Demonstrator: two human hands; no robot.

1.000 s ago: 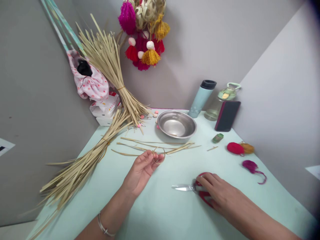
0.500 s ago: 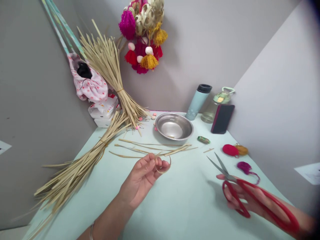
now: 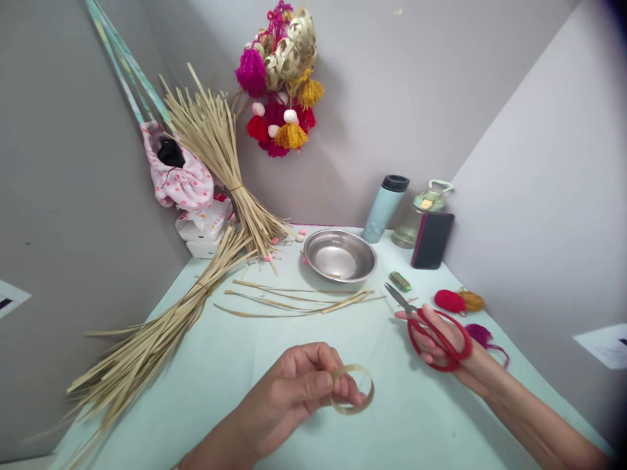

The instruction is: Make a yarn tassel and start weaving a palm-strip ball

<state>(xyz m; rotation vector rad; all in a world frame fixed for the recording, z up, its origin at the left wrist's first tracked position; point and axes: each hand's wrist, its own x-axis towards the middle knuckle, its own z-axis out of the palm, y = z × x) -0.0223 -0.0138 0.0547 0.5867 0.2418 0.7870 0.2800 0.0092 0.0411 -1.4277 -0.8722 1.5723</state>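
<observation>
A small ring of pale strip (image 3: 353,410) is pinched between the thumb and fingers of my left hand (image 3: 301,391), low in the middle of the view. My right hand (image 3: 438,343) is wrapped round red-handled scissors (image 3: 453,349), whose blades look closed and point up and left. Several long loose strips (image 3: 294,300) lie on the table beyond my left hand. A metal bowl (image 3: 340,256) stands behind them, and a small green spool (image 3: 400,281) lies just past the scissor tips.
Two bundles of strips (image 3: 161,336) (image 3: 230,163) are at the left. A blue tumbler (image 3: 385,210), a green bottle (image 3: 416,219) and a phone (image 3: 433,241) stand at the back right, with red yarn (image 3: 449,301) nearer. Tasselled ornaments (image 3: 281,85) hang on the wall.
My left hand has come lower and nearer with the strip ring, which now shows more fully. My right hand has moved left and up with the scissors, and their blades have closed.
</observation>
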